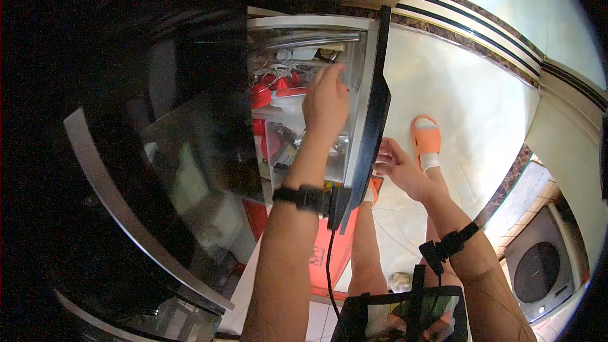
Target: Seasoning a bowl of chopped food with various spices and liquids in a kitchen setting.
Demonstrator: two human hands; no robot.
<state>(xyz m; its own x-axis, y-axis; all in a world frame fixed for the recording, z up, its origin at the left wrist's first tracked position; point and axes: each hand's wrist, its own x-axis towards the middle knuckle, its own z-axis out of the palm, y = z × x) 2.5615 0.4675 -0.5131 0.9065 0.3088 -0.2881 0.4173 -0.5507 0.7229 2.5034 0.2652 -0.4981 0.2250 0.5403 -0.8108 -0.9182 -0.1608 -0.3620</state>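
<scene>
An open drawer point(354, 152) full of small items lies before me, its black front towards my right. My left hand point(327, 99) reaches over the drawer, beside a red and white item point(289, 99); its fingertips are blurred, so I cannot tell whether it grips anything. At the outer side of the black drawer front, my right hand point(399, 168) has bent fingers near the edge; the front partly hides the fingertips. Inside the drawer are clear plastic dividers, red objects point(260, 96) and tangled wire or cord point(285, 69).
A dark glossy surface point(190, 152) covers the left side. Below the drawer stands a red box point(332, 251). My feet, in orange slippers point(427, 140), are on the pale tiled floor point(456, 85). A front-loading washing machine or similar appliance point(536, 270) is at the lower right.
</scene>
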